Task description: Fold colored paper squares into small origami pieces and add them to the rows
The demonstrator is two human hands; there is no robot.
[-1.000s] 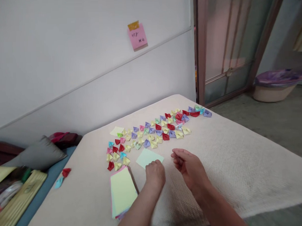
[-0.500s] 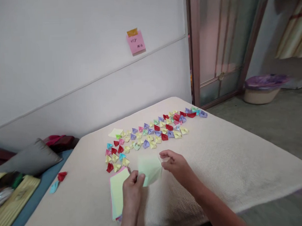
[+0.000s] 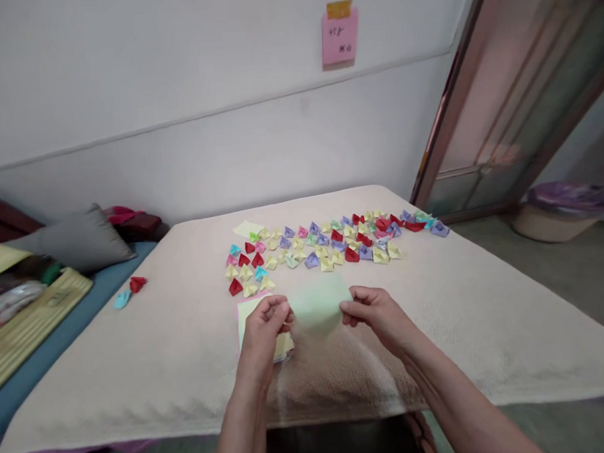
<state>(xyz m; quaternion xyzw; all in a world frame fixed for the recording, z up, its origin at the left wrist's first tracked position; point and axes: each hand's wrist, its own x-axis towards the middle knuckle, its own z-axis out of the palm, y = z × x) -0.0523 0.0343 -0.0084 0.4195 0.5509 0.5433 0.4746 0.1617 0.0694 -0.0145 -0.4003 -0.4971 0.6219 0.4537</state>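
I hold a pale green paper square [image 3: 319, 302] just above the cream-covered table [image 3: 486, 312], one edge in each hand. My left hand [image 3: 266, 323] pinches its left side and my right hand [image 3: 373, 311] pinches its right side. Under my left hand lies a stack of coloured paper sheets [image 3: 246, 312], yellow on top with pink edges. Beyond the sheet, several small folded paper pieces [image 3: 327, 245] in red, yellow, purple, blue and pink spread across the table in a band.
A pink note [image 3: 340, 36] is taped to the white wall. Left of the table lie a grey cushion [image 3: 80, 239], a yellow mat [image 3: 30, 322] and two stray folded pieces [image 3: 129, 292]. A metal-framed door [image 3: 516, 90] and a basin [image 3: 564, 212] stand on the right.
My left hand lifted the green sheet off the table and my right hand closed on its other side. The view swung to the left and down.
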